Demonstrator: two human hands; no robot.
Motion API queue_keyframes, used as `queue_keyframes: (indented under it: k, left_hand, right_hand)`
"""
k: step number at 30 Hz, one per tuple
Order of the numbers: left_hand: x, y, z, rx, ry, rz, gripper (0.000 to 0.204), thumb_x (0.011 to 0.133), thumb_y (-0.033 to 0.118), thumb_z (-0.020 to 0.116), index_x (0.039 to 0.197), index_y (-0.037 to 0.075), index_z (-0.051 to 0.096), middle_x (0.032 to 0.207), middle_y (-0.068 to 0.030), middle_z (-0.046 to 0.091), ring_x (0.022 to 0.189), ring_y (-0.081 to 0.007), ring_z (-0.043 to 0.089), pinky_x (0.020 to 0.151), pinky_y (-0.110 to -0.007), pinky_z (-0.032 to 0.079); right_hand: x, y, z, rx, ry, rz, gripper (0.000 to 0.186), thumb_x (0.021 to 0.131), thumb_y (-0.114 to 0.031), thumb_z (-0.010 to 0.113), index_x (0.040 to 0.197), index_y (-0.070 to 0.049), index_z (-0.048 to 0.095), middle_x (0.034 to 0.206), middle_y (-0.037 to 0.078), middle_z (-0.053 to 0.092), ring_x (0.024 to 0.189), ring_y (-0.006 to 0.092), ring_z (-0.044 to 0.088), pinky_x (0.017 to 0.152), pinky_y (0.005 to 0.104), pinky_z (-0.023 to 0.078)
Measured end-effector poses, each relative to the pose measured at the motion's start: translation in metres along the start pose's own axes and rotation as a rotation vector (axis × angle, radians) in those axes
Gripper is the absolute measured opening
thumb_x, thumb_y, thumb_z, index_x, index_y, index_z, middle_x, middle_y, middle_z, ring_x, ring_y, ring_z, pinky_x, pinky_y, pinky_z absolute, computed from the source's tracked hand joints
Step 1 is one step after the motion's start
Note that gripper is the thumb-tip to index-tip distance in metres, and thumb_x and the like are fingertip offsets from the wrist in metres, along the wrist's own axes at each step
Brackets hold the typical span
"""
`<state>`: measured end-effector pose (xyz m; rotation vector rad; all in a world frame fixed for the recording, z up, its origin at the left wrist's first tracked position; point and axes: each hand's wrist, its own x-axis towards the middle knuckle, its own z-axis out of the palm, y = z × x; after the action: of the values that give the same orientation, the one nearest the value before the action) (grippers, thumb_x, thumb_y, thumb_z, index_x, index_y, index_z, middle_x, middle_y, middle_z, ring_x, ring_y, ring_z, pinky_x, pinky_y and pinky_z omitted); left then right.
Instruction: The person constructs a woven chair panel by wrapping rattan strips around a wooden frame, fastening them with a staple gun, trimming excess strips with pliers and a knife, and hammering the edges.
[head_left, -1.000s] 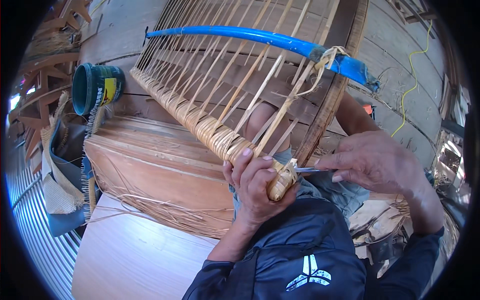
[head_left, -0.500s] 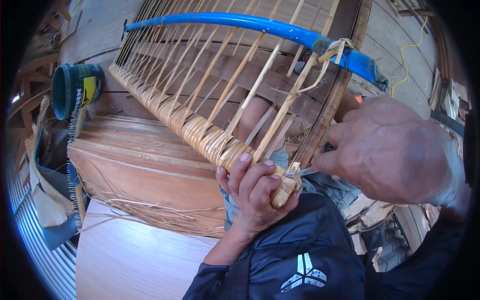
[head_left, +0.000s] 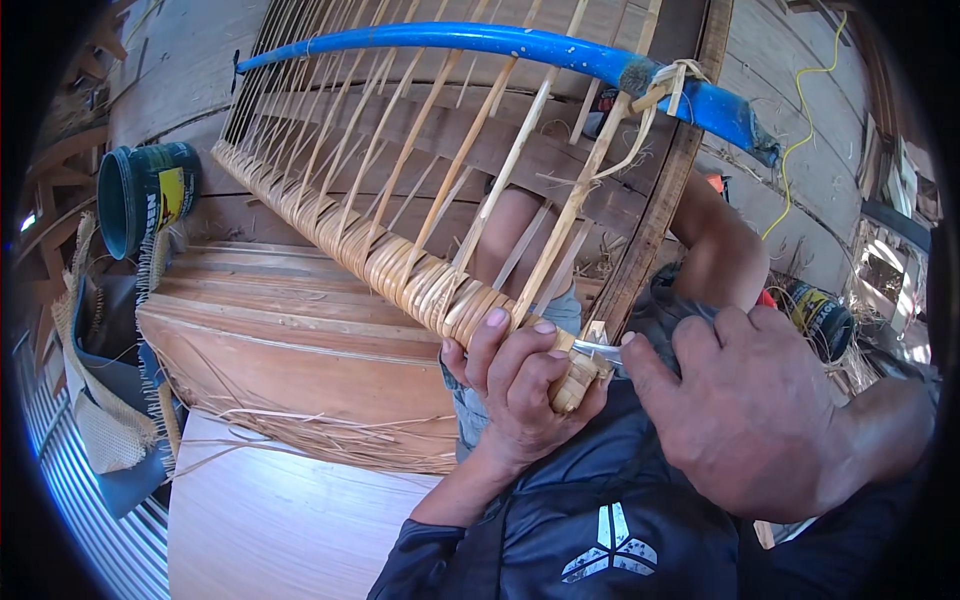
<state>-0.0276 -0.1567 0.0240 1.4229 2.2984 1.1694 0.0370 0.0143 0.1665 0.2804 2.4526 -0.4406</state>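
Observation:
A thick rattan-wrapped edge (head_left: 400, 265) runs diagonally, with thin upright canes rising from it. My left hand (head_left: 515, 385) is closed round its near end, fingers over the top and thumb at the tip. My right hand (head_left: 755, 410) is closed, its thumb and curled fingers toward that end. A narrow shiny metal blade (head_left: 600, 350) reaches from the right hand to the wrapping, its tip touching the strips beside my left fingers. The tool's handle is hidden in the right hand.
A curved blue pipe (head_left: 480, 38) crosses the canes, tied at the right with a strip. Beside it runs a wooden rail (head_left: 650, 235). A dark green bucket (head_left: 120, 205) lies at the left. Loose strips (head_left: 330, 430) lie along a wooden block (head_left: 260, 340). A yellow cord (head_left: 800, 120) hangs at the right.
My right hand has moved down and turned, showing more of its back and thumb. The blade still touches the wrapped end. My left hand keeps its hold; the view has shifted slightly.

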Motion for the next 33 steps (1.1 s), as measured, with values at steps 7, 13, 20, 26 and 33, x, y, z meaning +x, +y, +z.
queue_keyframes:
  k: [7, 13, 20, 26, 33]
  left_hand:
    - [0.003, 0.004, 0.004, -0.037, -0.038, 0.000, 0.045, 0.066, 0.027, 0.074, 0.098, 0.018, 0.044, 0.106, -0.0019, 0.052, 0.121, -0.0286, 0.038, 0.107, -0.051, 0.008]
    - [0.003, 0.004, 0.000, 0.003, -0.017, -0.024, 0.050, 0.063, 0.026, 0.077, 0.099, 0.018, 0.043, 0.104, -0.0022, 0.053, 0.122, -0.0286, 0.038, 0.106, -0.051, 0.010]
    - [0.008, 0.010, 0.004, -0.030, -0.011, -0.024, 0.056, 0.061, 0.024, 0.079, 0.102, 0.016, 0.042, 0.108, -0.0042, 0.052, 0.123, -0.0293, 0.037, 0.105, -0.050, 0.011]
    - [0.008, 0.014, 0.003, 0.002, -0.059, 0.011, 0.056, 0.063, 0.022, 0.078, 0.106, 0.014, 0.043, 0.110, -0.0059, 0.051, 0.121, -0.0302, 0.039, 0.104, -0.051, 0.014]
    - [0.002, 0.010, -0.001, -0.042, 0.009, -0.009, 0.047, 0.069, 0.013, 0.071, 0.107, 0.004, 0.047, 0.111, -0.0142, 0.047, 0.112, -0.0346, 0.041, 0.102, -0.052, 0.029]
  right_hand:
    - [0.002, -0.007, -0.001, -0.022, 0.063, 0.027, 0.032, 0.072, -0.016, 0.058, 0.101, -0.003, 0.066, 0.069, 0.009, 0.052, 0.061, 0.0228, 0.056, 0.058, 0.0386, 0.048]
    - [-0.003, 0.006, 0.020, 0.089, 0.058, 0.033, 0.035, 0.072, -0.014, 0.057, 0.105, -0.002, 0.061, 0.079, 0.009, 0.054, 0.067, 0.0234, 0.057, 0.061, 0.0385, 0.047]
    - [-0.005, 0.019, -0.030, -0.033, -0.291, 0.001, 0.027, 0.068, -0.011, 0.061, 0.094, -0.003, 0.060, 0.077, 0.008, 0.055, 0.073, 0.0239, 0.059, 0.070, 0.0375, 0.047]
    - [-0.031, 0.037, 0.026, 0.122, 0.201, -0.062, 0.026, 0.070, -0.015, 0.059, 0.093, -0.004, 0.061, 0.075, 0.006, 0.057, 0.076, 0.0229, 0.058, 0.081, 0.0391, 0.042]
    - [-0.107, 0.067, 0.006, 0.098, 0.597, 0.335, 0.025, 0.084, -0.020, 0.057, 0.105, -0.007, 0.061, 0.088, 0.011, 0.062, 0.073, 0.0236, 0.062, 0.065, 0.0305, 0.049]
